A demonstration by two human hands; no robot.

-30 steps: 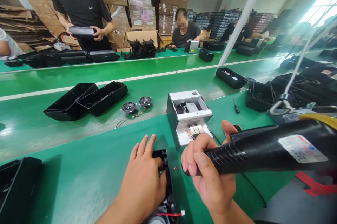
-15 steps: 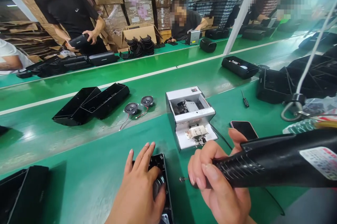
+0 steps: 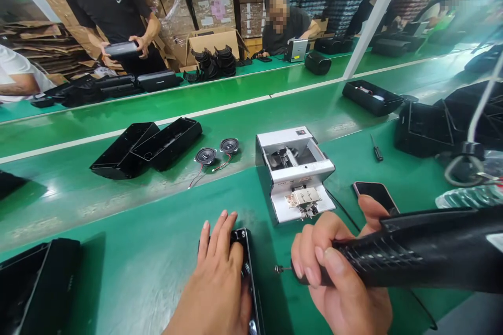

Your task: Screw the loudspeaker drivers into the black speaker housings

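Low in the view, a black speaker case (image 3: 257, 293) lies with its inside facing up, largely covered by my left hand (image 3: 214, 277). Its outer fingers stretch over the case's far left edge, while the thumb and index finger reach inside around a dark round speaker (image 3: 246, 270), mostly hidden. My right hand (image 3: 341, 272) is wrapped around a black electric screwdriver (image 3: 412, 248), held level to the right of the case. A small screw (image 3: 278, 269) sits at the bit's tip, pointing left and apart from the case.
A white screw feeder (image 3: 294, 177) stands ahead, with a phone (image 3: 375, 196) and a small screwdriver (image 3: 376, 149) to its right. Two loose speakers (image 3: 205, 156) and black cases (image 3: 168, 143) lie on the green line. Another case (image 3: 47, 282) is at left; co-workers sit and stand opposite.
The view has shifted slightly, so most things appear a little further right. My left fingers have settled deeper into the case over the speaker. The electric screwdriver remains in my right hand.
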